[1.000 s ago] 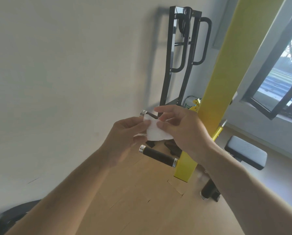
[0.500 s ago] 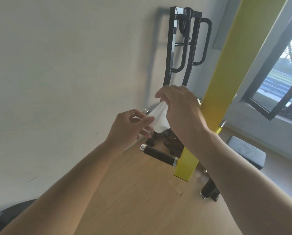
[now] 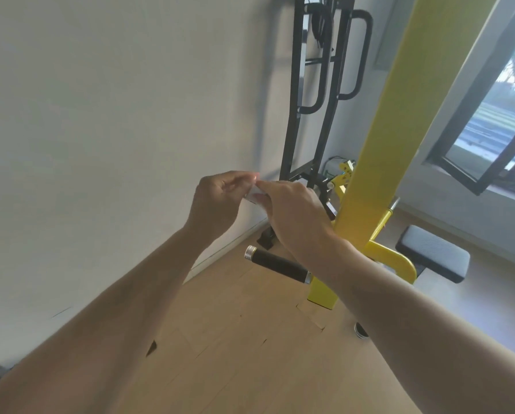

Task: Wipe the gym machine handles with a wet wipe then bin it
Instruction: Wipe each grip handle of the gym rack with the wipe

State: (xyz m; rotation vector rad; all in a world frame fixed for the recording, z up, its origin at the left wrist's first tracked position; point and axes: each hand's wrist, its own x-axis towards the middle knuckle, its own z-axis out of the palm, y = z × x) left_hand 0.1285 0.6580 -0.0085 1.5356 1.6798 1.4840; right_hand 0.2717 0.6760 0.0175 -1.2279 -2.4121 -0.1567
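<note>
Both hands meet mid-frame; left hand (image 3: pixel 217 201) and right hand (image 3: pixel 292 213) each pinch the wipe (image 3: pixel 254 195), mostly hidden between the fingers, looks folded small; it's thin, limp, damp, so pinch by the edges and spread it; black handle (image 3: pixel 275 264) sits just below, not touched yet.

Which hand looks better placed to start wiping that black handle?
Probably the right hand. Both hands pinch the wet wipe, but the right forearm passes directly above the black handle, so it need only drop. The left hand is further toward the wall.
</note>
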